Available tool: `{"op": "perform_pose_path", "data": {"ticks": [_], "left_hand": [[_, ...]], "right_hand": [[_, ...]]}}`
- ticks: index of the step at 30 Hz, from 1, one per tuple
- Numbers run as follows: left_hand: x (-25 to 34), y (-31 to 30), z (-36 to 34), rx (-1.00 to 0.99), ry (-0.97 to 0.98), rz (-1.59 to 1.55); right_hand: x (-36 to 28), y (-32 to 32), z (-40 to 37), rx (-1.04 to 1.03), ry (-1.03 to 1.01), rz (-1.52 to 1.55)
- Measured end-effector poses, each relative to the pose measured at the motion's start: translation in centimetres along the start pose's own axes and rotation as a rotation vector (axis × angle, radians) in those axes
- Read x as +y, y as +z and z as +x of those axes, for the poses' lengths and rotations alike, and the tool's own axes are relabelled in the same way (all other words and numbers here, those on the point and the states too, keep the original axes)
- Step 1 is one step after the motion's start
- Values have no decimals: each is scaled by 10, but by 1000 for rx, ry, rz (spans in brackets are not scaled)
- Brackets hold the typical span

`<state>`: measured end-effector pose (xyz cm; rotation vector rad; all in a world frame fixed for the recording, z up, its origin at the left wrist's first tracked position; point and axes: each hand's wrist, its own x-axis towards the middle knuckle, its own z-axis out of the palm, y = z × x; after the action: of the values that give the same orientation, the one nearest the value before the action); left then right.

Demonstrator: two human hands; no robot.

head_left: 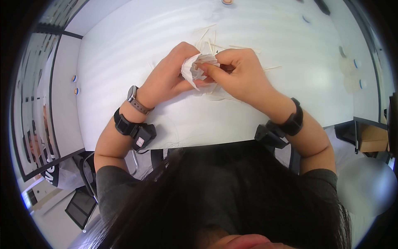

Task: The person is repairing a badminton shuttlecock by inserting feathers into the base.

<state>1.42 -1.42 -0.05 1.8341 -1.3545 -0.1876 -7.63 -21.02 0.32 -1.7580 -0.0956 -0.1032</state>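
Observation:
A crumpled, pleated white paper cup (pixel 189 74) is held over the table with its opening facing me. My left hand (pixel 171 71) wraps around its left side, fingers closed on the paper. The thumb of my right hand (pixel 242 74) reaches inside the opening, and its bent fingers press the right edge of the paper. Whether something small lies between those fingertips cannot be made out. Just beyond the hands, several thin pale wooden sticks (pixel 210 46) lie scattered, and another stick (pixel 273 67) rests right of my right hand.
The white table (pixel 215 124) has low side panels. Small round orange-and-white objects (pixel 74 78) sit at the left edge, with a similar one (pixel 226 2) at the far side. A cardboard box (pixel 373 139) is off to the right. Black devices (pixel 144 136) are strapped to both forearms.

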Motion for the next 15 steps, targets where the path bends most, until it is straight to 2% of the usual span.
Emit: {"op": "perform_pose_path", "data": {"ticks": [4, 7, 10, 11, 15], "left_hand": [[6, 0, 1, 17, -16, -5], [6, 0, 3, 41, 61, 56], [6, -2, -2, 20, -6, 58], [2, -2, -1, 44, 43, 1], [-1, -3, -3, 60, 34, -15]], "right_hand": [[-2, 0, -1, 9, -17, -22], [-3, -2, -1, 27, -59, -60], [-11, -6, 1, 12, -48, -77], [-14, -8, 1, 12, -72, -91], [-24, -12, 3, 26, -170, -149]]}}
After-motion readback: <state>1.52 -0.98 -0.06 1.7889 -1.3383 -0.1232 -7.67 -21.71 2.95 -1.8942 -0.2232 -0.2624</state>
